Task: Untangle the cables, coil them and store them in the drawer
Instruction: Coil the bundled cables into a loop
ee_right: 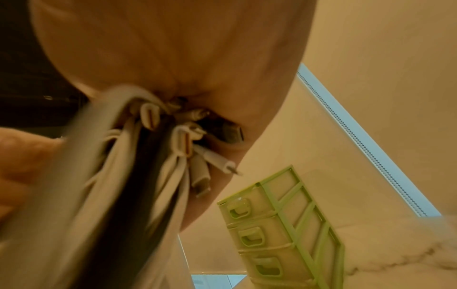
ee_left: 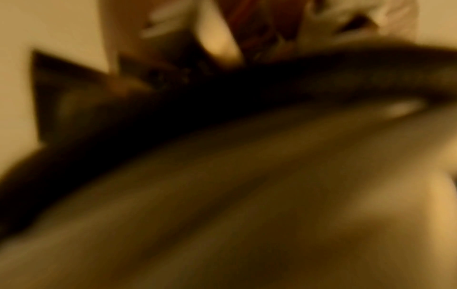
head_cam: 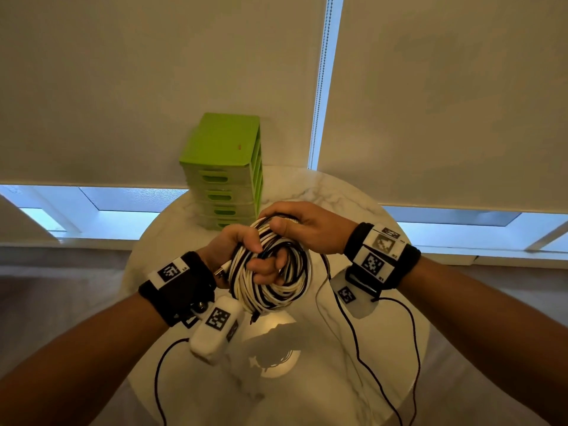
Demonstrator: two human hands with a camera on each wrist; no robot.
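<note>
A thick coil of white and black cables (head_cam: 270,272) hangs in the air above the round marble table (head_cam: 322,192). My left hand (head_cam: 246,256) grips the coil's left side, with fingers hooked through its middle. My right hand (head_cam: 295,226) grips the top of the coil, thumb pressed on the strands. In the right wrist view several white and black plug ends (ee_right: 188,140) stick out under my palm. The green drawer unit (head_cam: 224,170) stands behind the hands, all its drawers closed. The left wrist view is dark and blurred.
The drawer unit (ee_right: 284,232) stands at the table's far edge against roller blinds. A bead chain (head_cam: 321,75) hangs between the blinds. Thin black wires (head_cam: 356,342) from the wrist cameras trail over the table's near half.
</note>
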